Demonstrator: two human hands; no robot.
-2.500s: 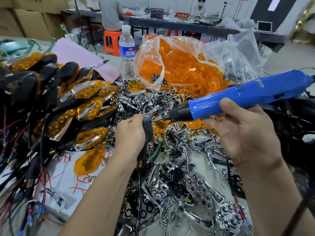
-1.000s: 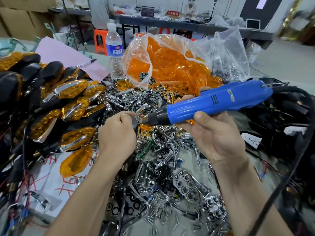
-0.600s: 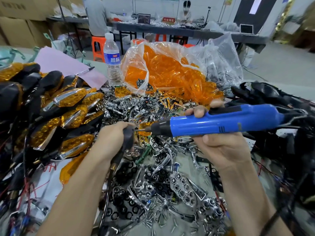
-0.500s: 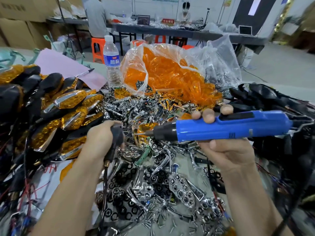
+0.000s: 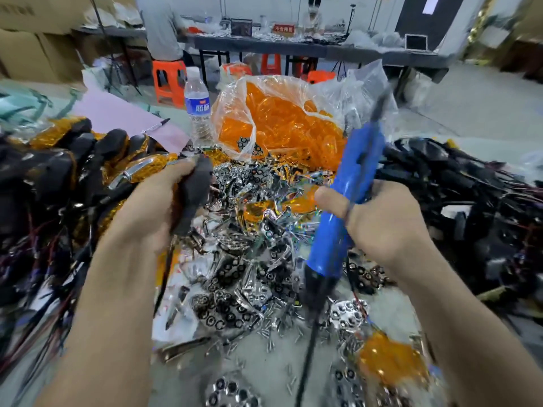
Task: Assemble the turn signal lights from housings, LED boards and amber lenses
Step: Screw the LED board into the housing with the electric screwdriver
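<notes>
The left hand (image 5: 152,210) is closed around a black turn signal housing (image 5: 194,192) with its thin dark lead hanging below, held above the parts heap, while the right hand (image 5: 382,221) grips a blue electric screwdriver (image 5: 343,215) that stands steeply, its dark tip end pointing down toward the table and its cord end up. Between and beneath the hands lies a heap of chrome LED reflector boards (image 5: 235,289) with loose screws, and one amber lens (image 5: 390,368) lies near the right forearm. Finished amber-and-black lights (image 5: 88,160) are stacked to the left, a clear bag of amber lenses (image 5: 279,124) sits behind the heap beside a water bottle (image 5: 197,107), and black wired housings (image 5: 470,195) are heaped to the right.
</notes>
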